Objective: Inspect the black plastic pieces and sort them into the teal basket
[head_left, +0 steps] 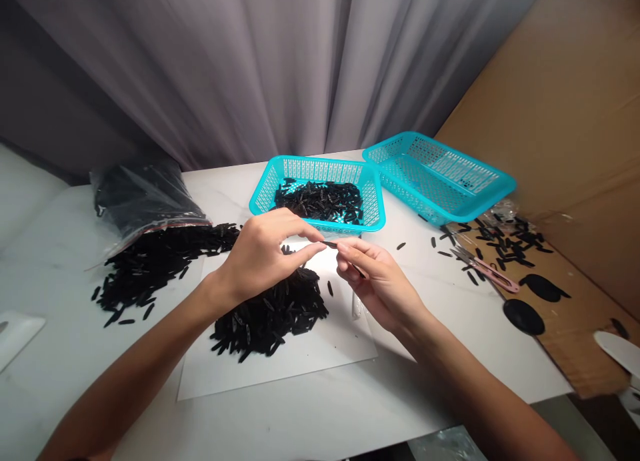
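Observation:
Over the white sheet, my left hand (265,251) and my right hand (383,277) meet at a small black strip (329,245). The left thumb and forefinger pinch one end, and the right thumb and forefinger grip the other. A second dark piece (359,271) shows between the curled fingers of my right hand; its kind is unclear. Under and in front of my left hand lies a heap of similar black strips (280,317). Behind both hands, more strips (320,199) lie in a turquoise basket (376,211).
At the left, a clear plastic bag (145,194) spills a pile of black strips (155,264). Another turquoise basket (490,177) stands back right. Pink-handled scissors (495,275), loose strips and two black rounded pieces (523,316) lie at the right. A grey curtain (300,67) hangs behind.

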`<state>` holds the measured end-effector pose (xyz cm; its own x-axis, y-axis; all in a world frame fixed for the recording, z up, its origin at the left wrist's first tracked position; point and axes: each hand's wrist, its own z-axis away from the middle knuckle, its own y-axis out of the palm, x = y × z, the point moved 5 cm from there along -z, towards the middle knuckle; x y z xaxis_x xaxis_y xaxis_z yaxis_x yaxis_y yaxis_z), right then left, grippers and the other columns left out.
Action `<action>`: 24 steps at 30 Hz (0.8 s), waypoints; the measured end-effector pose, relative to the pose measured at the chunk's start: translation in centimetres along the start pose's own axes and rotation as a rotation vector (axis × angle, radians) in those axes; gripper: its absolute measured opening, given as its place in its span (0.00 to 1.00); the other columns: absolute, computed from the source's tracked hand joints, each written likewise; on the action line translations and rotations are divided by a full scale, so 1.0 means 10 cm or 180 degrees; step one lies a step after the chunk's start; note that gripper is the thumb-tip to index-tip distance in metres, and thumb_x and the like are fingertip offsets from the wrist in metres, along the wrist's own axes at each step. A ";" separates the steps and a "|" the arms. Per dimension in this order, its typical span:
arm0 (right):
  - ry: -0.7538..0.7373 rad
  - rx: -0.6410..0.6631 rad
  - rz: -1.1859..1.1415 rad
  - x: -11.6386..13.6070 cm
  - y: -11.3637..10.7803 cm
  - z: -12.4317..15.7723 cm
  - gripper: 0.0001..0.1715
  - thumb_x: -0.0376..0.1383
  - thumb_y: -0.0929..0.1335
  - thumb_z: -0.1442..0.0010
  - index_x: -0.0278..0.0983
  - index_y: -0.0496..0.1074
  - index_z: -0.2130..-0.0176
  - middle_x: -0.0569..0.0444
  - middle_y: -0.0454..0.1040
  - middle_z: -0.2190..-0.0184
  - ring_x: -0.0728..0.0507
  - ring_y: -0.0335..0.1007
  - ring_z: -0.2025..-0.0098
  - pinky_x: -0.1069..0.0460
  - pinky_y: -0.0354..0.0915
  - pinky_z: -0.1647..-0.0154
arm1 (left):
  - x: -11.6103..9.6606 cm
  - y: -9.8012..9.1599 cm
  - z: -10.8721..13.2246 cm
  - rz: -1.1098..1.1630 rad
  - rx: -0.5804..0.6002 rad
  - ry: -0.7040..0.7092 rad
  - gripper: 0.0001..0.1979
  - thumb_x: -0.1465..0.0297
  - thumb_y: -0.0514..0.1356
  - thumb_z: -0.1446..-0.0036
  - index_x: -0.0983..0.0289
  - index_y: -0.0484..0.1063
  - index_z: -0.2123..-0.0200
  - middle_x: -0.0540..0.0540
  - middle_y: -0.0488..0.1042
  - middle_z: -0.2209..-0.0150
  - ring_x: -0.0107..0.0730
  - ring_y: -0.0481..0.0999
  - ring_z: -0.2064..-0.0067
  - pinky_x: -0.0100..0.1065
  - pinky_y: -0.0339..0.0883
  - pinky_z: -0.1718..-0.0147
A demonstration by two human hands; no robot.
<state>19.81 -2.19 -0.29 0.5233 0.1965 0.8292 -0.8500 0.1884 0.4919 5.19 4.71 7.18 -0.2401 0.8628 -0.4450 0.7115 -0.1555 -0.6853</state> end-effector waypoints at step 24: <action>0.0096 -0.0076 0.0026 0.00 0.00 0.01 0.10 0.40 0.78 0.48 0.37 0.82 0.68 0.60 0.64 0.77 0.53 0.54 0.73 0.56 0.53 0.71 | -0.03 -0.04 0.00 0.0229 -0.0003 -0.0218 0.02 0.72 0.69 0.44 0.64 0.80 0.68 0.49 0.82 0.68 0.27 0.78 0.66 0.30 0.70 0.64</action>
<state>19.78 -2.32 -0.25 0.5184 0.2269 0.8245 -0.8527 0.2095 0.4785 5.00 4.56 7.61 -0.2330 0.8144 -0.5314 0.7292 -0.2152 -0.6496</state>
